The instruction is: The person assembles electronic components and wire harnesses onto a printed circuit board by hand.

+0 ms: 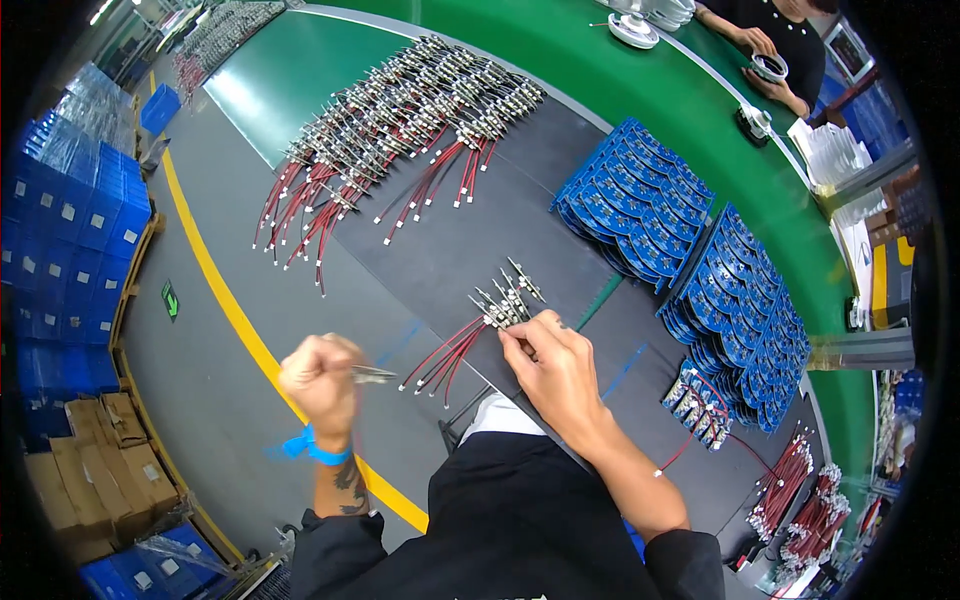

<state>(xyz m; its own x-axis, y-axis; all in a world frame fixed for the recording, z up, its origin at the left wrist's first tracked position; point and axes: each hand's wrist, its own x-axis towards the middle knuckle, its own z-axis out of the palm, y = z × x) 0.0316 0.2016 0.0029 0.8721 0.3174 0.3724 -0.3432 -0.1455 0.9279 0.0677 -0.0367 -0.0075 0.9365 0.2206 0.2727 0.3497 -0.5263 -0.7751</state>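
Note:
My left hand, somewhat smeared by motion, is closed in a fist off the table's near-left edge. Thin metal tweezers jut from it to the right. A blue band circles that wrist. My right hand pinches the near end of a small wired circuit board, part of a cluster of boards lying side by side. Red and black leads with white plugs trail from the cluster toward the lower left. My fingertips cover the pinched end.
Rows of similar wired boards lie at the far left. Stacks of blue curved boards stand right, beside a few white-and-red parts and bundled red wires. Across the green conveyor, a person holds a round part.

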